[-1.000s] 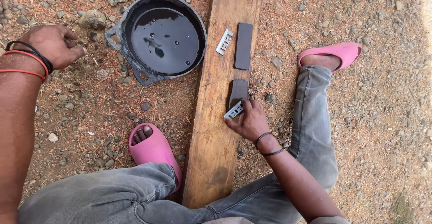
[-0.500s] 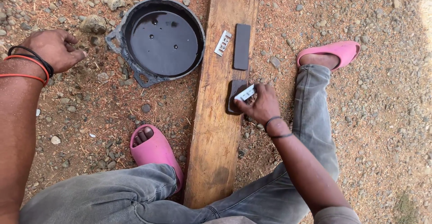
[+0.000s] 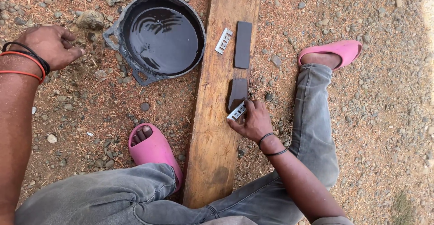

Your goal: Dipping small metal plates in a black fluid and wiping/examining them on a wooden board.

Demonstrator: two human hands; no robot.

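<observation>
Ground: red dirt with small stones.
Left hand (image 3: pixel 47 46): loose, holds nothing, hangs over the dirt.
Pan (image 3: pixel 158 37): black, full of water, beside the plank (image 3: pixel 217 130).
Right hand (image 3: pixel 253 122): presses a small metal blade (image 3: pixel 237 112) flat on the dark stone (image 3: pixel 237 93), near the plank's right edge.

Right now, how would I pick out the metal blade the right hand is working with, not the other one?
Find the long wooden plank running up the middle of the dirt. Two dark stones lie on it; go to the nearer stone. The blade sits at its near end under the right hand, while the other blade lies untouched beside the farther stone.
</observation>
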